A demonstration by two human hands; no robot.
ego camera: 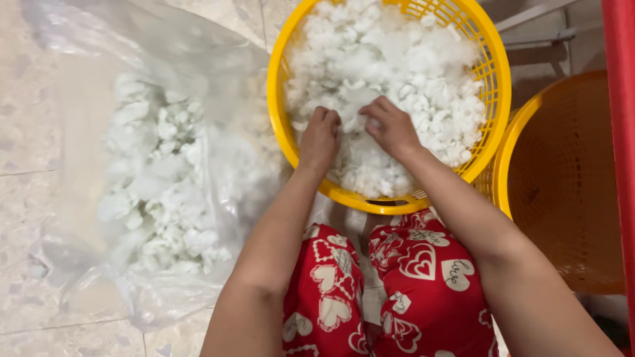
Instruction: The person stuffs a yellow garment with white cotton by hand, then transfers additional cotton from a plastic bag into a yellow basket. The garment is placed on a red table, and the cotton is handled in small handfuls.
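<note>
A yellow plastic basket (486,79) sits on the floor in front of my knees, filled with fluffy white cotton tufts (410,73). Both my hands are inside it, at its near side. My left hand (321,135) is curled with its fingers closed into the cotton. My right hand (390,125) is just beside it, fingers pinched on a white tuft. The two hands nearly touch over the same clump.
To the left lies a big clear plastic bag (86,112) holding more white cotton tufts (155,185) on a pale tiled floor (26,165). An orange basket (569,185) stands at right, with a red upright (622,132) beside it. My red heart-patterned trousers (397,284) are below.
</note>
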